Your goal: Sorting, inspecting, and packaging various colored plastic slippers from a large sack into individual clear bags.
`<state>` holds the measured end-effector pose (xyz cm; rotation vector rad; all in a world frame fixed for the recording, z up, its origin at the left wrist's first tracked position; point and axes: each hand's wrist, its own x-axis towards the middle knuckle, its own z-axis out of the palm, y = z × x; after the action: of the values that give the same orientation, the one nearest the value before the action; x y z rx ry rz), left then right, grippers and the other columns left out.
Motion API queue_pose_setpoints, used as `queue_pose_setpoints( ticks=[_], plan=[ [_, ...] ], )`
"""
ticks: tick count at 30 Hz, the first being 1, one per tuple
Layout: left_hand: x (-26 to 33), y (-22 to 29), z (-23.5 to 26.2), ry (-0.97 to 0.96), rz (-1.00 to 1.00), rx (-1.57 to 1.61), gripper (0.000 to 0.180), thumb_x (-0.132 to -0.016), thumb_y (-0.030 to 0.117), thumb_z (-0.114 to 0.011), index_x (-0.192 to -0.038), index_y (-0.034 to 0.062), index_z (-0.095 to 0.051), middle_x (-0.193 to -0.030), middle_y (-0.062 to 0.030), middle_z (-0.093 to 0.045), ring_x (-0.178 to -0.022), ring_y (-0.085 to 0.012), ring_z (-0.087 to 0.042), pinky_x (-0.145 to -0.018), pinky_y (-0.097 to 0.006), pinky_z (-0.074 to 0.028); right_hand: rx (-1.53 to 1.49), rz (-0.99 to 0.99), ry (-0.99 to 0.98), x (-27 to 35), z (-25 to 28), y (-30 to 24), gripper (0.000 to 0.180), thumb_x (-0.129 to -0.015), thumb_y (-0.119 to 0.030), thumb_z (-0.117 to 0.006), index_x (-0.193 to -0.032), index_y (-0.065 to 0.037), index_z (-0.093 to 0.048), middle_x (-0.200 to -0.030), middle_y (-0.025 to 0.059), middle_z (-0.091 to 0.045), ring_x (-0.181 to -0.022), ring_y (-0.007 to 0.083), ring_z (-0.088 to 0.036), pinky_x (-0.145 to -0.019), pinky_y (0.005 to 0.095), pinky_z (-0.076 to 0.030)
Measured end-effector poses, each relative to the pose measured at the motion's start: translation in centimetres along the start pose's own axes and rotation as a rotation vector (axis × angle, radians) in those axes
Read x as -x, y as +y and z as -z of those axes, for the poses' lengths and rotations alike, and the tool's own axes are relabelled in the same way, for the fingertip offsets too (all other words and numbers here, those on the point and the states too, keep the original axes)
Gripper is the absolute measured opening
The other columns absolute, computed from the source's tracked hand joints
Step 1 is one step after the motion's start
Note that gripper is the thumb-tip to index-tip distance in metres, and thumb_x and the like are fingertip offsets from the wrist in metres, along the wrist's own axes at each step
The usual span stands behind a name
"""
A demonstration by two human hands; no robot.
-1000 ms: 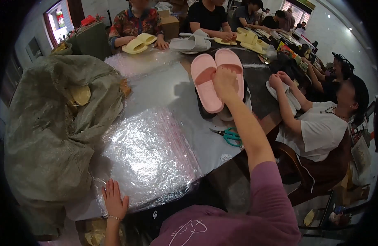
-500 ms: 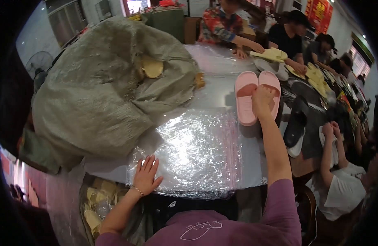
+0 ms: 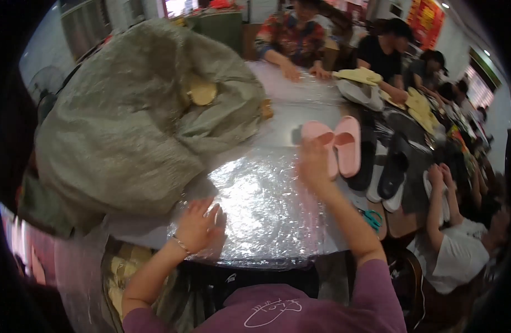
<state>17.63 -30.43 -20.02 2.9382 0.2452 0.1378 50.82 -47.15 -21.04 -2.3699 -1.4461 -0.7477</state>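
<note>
A pair of pink slide slippers [image 3: 348, 147] stands toward the right side of the table, soles down, toes pointing away from me. My right hand [image 3: 314, 162] is over the near left side of the left slipper, smeared by motion; whether it touches the slipper or the plastic below is unclear. A flat stack of clear plastic bags [image 3: 255, 202] lies in front of me, shiny with glare. Over its left edge is my left hand [image 3: 199, 226], open and holding nothing, its fingers apart and slightly curled.
A large olive woven sack [image 3: 117, 127] with yellow slippers showing covers the left. Black slippers [image 3: 393, 169] and teal-handled scissors [image 3: 372, 219] lie right of the pink pair. Several co-workers sit along the far and right sides, near yellow slippers [image 3: 419, 111]. Another bag [image 3: 125, 266] is below left.
My right hand has left the right pink slipper and moved left and nearer. The pair has shifted left, nearer me. My left hand has lifted slightly. A far co-worker's hands have moved left, off a yellow slipper.
</note>
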Motion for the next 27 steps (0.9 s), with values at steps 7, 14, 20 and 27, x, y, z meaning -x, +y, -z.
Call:
queue_pose_setpoints(
  ticks=[7,14,20,27],
  plan=[
    [-12.1,-9.4,9.7,0.319,0.059,-0.416,0.045,-0.087,0.034,-0.055,-0.121,0.0045,-0.055,-0.122,-0.0154,-0.058,-0.113,-0.0299,-0.053,-0.105,-0.048,-0.03,-0.273,0.228,-0.622,5.7,1.2,-11.6,0.076,-0.084,-0.053,-0.055,-0.143,-0.01,-0.033,-0.147,0.0167,-0.031,-0.136,0.0418,-0.022,-0.11,0.0589,-0.011],
    [-8.3,-12.9,13.1,-0.105,0.588,-0.53,0.063,-0.09,0.062,-0.033,-0.11,0.0109,-0.064,-0.093,-0.0195,-0.067,-0.091,-0.0364,-0.063,-0.079,-0.047,-0.048,-0.351,0.226,-0.596,7.0,0.9,-10.8,0.073,-0.088,-0.051,-0.051,-0.142,-0.007,-0.032,-0.147,0.0175,-0.029,-0.136,0.0419,-0.022,-0.11,0.0579,-0.014],
    [0.4,-17.5,20.1,0.222,0.972,-0.752,0.07,-0.089,0.064,-0.034,-0.112,0.0042,-0.061,-0.106,-0.02,-0.064,-0.095,-0.04,-0.061,-0.082,-0.05,-0.047,-0.324,0.254,-0.528,8.1,-0.7,-10.8,0.073,-0.09,-0.056,-0.042,-0.146,-0.011,-0.027,-0.151,0.0151,-0.024,-0.139,0.0408,-0.017,-0.111,0.0568,-0.009],
    [12.6,-28.9,20.4,0.233,1.404,-0.519,0.064,-0.085,0.05,-0.053,-0.138,0.0158,-0.04,-0.139,-0.0136,-0.045,-0.119,-0.0353,-0.051,-0.096,-0.045,-0.044,-0.385,0.211,-0.536,7.9,-0.9,-11.1,0.069,-0.09,-0.052,-0.046,-0.143,-0.01,-0.033,-0.15,0.0181,-0.026,-0.14,0.0422,-0.014,-0.112,0.0572,-0.006]
  ],
)
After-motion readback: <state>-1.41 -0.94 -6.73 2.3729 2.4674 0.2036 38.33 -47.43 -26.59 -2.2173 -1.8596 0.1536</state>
